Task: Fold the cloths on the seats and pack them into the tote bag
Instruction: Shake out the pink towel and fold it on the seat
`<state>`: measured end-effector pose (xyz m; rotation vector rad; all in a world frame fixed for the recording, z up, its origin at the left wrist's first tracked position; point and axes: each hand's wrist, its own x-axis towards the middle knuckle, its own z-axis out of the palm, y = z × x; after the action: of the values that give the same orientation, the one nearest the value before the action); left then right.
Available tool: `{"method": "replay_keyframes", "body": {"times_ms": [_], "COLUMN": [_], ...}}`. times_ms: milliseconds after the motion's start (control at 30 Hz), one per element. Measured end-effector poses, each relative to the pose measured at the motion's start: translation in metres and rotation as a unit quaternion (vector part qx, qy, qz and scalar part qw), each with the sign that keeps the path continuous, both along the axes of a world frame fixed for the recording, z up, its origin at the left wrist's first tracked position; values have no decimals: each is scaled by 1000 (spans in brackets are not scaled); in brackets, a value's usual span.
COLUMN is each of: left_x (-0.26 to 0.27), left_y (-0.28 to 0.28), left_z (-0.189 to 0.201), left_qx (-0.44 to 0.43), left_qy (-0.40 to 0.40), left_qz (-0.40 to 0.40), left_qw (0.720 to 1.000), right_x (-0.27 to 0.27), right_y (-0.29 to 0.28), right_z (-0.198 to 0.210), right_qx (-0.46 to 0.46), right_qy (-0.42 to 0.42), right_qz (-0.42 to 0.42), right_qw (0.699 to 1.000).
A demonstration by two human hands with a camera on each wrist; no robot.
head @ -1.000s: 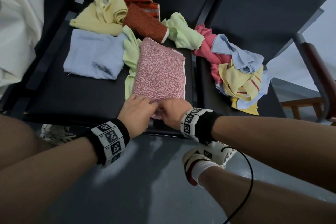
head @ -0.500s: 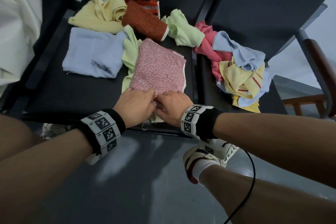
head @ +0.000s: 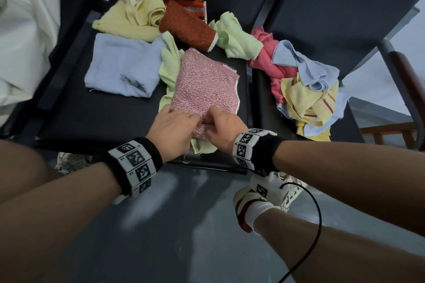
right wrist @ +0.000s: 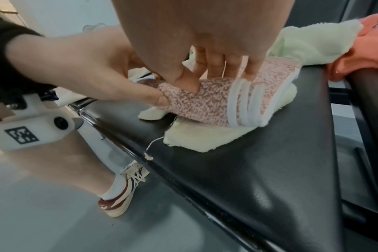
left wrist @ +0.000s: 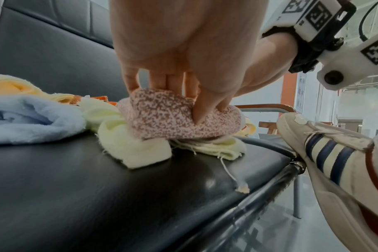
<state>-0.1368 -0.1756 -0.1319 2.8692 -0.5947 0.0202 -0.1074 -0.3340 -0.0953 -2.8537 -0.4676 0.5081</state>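
A pink speckled cloth [head: 202,89] lies folded on the black seat [head: 103,122], on top of a pale green cloth [head: 171,66]. Both hands pinch its near edge, which is lifted and rolled over. My left hand [head: 177,122] grips the left part, thumb under and fingers on top, as the left wrist view shows on the pink cloth [left wrist: 173,116]. My right hand [head: 220,124] pinches the right part of the pink cloth [right wrist: 216,102] beside its white trim. A white tote bag [head: 20,41] stands at the far left.
On the seat lie a folded light blue cloth [head: 122,69], a yellow cloth [head: 135,14], a rust cloth [head: 186,25] and another green cloth [head: 236,37]. The right seat holds a heap of pink, blue and yellow cloths [head: 305,89]. A wooden armrest [head: 407,76] is at the right.
Both hands have carried the pink cloth's near edge up and away from me, folding it over; the visible cloth has become shorter. The green cloth under it now shows at the seat's front.
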Motion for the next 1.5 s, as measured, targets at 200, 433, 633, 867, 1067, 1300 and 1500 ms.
{"method": "replay_keyframes", "body": {"times_ms": [200,433,633,867,1067,1300,1500], "left_x": [0,3,-4,-3,2,6,2], "left_y": [-1,-4,-2,-2,-4,-8,-8], "left_z": [3,9,-1,4,9,17,10], "left_qx": [-37,-60,-25,-55,-42,-78,-24], "left_qy": [-19,31,-23,-22,-8,39,-8], "left_qz": [11,38,13,25,36,45,34], "left_qw": [999,997,999,998,998,995,999], "right_x": [-7,-15,-10,-12,-7,-13,-6], "right_y": [-7,-1,0,1,-4,-2,-4], "right_z": [3,6,6,2,3,2,2], "right_qx": [-63,-83,-77,-43,-59,-63,-72], "right_qy": [-89,-89,-42,-64,-96,-90,-53], "right_qz": [109,155,120,103,110,112,94], "right_qw": [988,980,989,992,988,988,992]}}
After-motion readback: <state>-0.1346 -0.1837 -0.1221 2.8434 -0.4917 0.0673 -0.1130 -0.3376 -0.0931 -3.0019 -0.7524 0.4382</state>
